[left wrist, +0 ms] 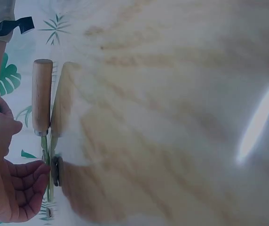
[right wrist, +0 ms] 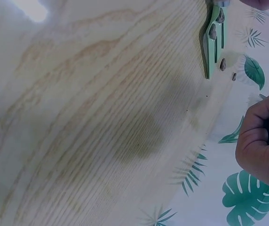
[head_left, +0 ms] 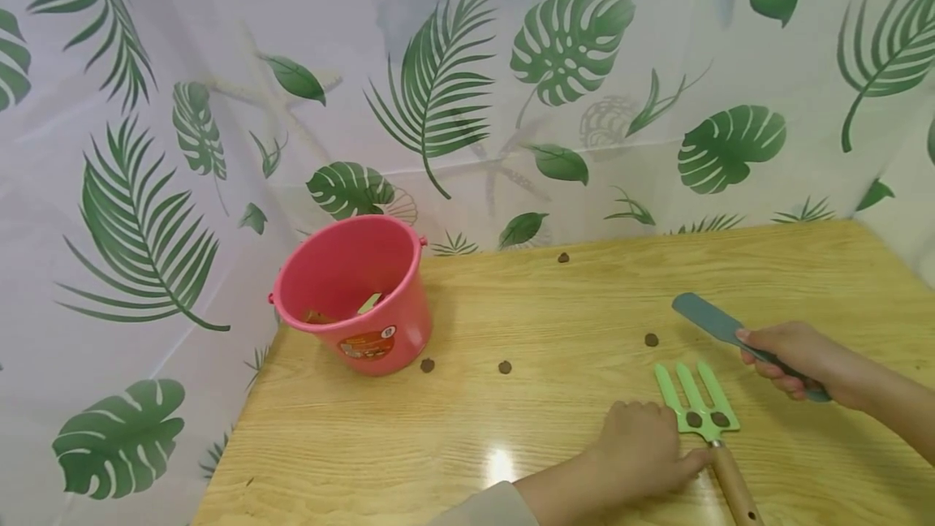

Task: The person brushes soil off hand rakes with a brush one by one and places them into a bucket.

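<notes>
My right hand [head_left: 799,360] grips a grey-blue spatula [head_left: 707,318] by its handle, the flat blade pointing up and left above the table. In the right wrist view the curled fingers [right wrist: 254,136] wrap its dark handle. A green garden fork [head_left: 704,408] with three tines and a wooden handle [head_left: 733,481] lies on the table. Two small brown discs [head_left: 694,419] overlap its base. My left hand [head_left: 643,445] is at the fork's left side, thumb toward the handle's neck. Seen from the left wrist, its fingers [left wrist: 28,181] bend loosely beside the fork, around nothing.
A pink bucket [head_left: 420,307] stands at the table's back left, with a few pieces inside. More brown discs lie scattered: one beside the bucket [head_left: 427,364], others mid-table [head_left: 505,367] and near the spatula [head_left: 652,339]. A leaf-print sheet [head_left: 467,96] hangs behind the wooden table [head_left: 365,453].
</notes>
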### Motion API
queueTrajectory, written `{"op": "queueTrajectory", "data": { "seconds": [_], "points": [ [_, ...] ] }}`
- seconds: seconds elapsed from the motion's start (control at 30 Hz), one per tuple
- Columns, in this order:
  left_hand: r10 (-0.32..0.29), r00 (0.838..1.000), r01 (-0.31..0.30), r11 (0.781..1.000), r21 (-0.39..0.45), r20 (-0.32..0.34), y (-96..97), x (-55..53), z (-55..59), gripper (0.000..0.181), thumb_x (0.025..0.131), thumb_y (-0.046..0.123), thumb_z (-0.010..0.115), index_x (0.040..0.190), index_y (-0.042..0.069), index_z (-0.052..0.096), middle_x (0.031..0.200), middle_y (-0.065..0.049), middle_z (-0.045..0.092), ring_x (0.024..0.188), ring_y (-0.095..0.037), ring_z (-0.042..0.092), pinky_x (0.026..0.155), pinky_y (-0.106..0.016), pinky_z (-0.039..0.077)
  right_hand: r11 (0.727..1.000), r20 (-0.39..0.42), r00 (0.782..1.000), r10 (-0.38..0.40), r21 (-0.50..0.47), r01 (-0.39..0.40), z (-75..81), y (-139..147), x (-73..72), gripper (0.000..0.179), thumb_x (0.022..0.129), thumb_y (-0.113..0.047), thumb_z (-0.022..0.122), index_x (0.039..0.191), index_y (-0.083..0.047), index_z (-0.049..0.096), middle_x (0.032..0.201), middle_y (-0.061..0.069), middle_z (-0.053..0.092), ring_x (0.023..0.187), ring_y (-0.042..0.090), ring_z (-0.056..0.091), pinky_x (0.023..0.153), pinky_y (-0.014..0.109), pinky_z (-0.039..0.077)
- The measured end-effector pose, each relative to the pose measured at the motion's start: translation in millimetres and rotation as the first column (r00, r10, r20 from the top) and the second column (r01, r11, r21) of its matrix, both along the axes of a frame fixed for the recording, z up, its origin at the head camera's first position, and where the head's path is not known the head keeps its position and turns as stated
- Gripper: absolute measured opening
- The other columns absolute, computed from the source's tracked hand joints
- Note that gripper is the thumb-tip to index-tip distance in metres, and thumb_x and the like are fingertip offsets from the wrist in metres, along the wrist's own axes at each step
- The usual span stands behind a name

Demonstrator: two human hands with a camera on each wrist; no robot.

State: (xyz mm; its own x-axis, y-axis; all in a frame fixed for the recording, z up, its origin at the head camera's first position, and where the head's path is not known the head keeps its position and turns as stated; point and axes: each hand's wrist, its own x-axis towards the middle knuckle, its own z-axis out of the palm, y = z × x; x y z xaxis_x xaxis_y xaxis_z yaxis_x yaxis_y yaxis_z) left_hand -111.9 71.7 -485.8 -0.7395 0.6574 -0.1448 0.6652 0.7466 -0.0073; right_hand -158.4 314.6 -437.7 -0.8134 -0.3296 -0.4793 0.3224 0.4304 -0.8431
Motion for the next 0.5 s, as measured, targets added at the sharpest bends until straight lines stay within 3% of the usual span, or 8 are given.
{"op": "queueTrajectory", "data": {
  "seconds": [0.13,0.37,0.5],
  "points": [
    [0.110,0.993,-0.108,0.993,-0.042,0.036,10.4,0.4,-2.7,0.069,0.090,0.072,0.025,0.077,0.020,0.068,0.072,0.008,0.061,0.065,-0.009,0.058,0.059,-0.023,0.041,1.000,-0.008,1.000,0.001,0.012,-0.001,1.2,3.2,0.5,0.041,0.103,-0.038,0.033,0.087,-0.005,0.051,0.057,-0.008,0.041,0.042,0.003,0.038,0.044,0.022,0.039],
    [0.156,0.987,-0.147,0.977,-0.157,0.045,21.5,3.8,-2.9,0.077,0.087,0.076,0.019,0.064,0.021,0.068,0.072,0.010,0.063,0.067,-0.008,0.059,0.070,-0.026,0.045,1.000,-0.008,1.000,-0.011,0.014,0.012,0.4,7.8,1.3,0.040,0.103,-0.038,0.033,0.087,-0.006,0.052,0.057,-0.008,0.042,0.043,0.004,0.040,0.044,0.022,0.040],
    [0.158,0.985,-0.143,0.976,-0.166,0.075,28.7,5.7,-1.2,0.077,0.088,0.075,0.019,0.077,0.024,0.075,0.089,0.010,0.069,0.086,-0.010,0.065,0.084,-0.033,0.048,1.000,-0.011,1.000,-0.017,0.017,0.017,1.7,10.3,1.1,0.041,0.103,-0.038,0.032,0.087,-0.006,0.052,0.057,-0.007,0.042,0.044,0.004,0.039,0.045,0.023,0.040]
  ]
}}
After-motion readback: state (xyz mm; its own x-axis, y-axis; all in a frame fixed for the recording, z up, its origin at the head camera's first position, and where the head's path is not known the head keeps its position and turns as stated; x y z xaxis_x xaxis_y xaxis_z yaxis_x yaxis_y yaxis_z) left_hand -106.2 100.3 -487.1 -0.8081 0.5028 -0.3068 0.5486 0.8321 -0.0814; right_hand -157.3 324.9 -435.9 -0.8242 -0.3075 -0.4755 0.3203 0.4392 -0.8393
